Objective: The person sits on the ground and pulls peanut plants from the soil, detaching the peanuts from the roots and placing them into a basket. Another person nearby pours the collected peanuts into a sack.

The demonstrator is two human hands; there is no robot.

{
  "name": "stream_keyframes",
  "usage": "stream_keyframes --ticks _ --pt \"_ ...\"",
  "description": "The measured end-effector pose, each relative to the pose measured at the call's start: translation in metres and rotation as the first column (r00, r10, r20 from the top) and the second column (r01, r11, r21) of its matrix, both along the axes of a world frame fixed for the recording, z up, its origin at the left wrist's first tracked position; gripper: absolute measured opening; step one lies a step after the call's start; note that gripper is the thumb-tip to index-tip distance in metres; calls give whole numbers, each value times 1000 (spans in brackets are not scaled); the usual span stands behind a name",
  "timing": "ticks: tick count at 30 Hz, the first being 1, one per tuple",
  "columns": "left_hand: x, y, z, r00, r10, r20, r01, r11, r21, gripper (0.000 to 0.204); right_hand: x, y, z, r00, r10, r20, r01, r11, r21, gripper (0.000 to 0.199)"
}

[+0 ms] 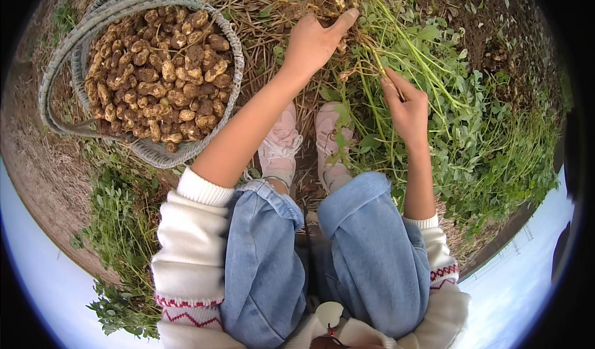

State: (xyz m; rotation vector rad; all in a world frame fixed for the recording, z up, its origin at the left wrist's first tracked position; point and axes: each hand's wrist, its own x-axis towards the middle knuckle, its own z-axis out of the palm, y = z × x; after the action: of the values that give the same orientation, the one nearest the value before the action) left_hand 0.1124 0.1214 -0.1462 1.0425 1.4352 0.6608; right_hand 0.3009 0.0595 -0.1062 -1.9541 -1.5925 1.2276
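Observation:
My right hand (406, 108) is closed around the stems of a pulled peanut plant (375, 57), whose leafy tops trail to the right. At the plant's root end, my left hand (315, 46) curls against the soil-covered roots, its thumb stretched across them. Its other fingertips are mostly hidden. Several peanut pods (338, 2) hang among the roots just beyond that thumb. To the left stands a woven basket (235, 57) with a tall looped handle, heaped with soil-caked peanuts (162, 79).
Dry straw (254, 20) covers the ground ahead. Leafy green plants (496, 132) lie thick on the right, with bare dark soil (496, 20) beyond. My pink shoes (280, 139) are between the basket and the plants. More greenery (127, 225) grows at the lower left.

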Motion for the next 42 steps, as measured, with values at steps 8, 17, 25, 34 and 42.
stream_keyframes --ticks 8,17,25,34,42 --pt "-3 -10 7 945 232 229 -162 944 -287 59 1 4 -10 999 -15 47 13 999 45 28" --pt "-5 -5 11 871 288 399 -116 908 -403 53 -1 -1 -17 996 46 82 -56 990 132 27" --pt "-18 -6 -6 905 -115 -411 117 993 -22 45 4 12 -39 995 -48 87 41 996 83 28" --pt "-30 -34 64 859 -341 -381 349 936 -52 27 25 26 -108 986 -158 61 155 986 56 32" --pt "-96 -53 135 704 117 -700 52 975 216 26 26 36 -84 986 -134 -102 126 989 -81 34"
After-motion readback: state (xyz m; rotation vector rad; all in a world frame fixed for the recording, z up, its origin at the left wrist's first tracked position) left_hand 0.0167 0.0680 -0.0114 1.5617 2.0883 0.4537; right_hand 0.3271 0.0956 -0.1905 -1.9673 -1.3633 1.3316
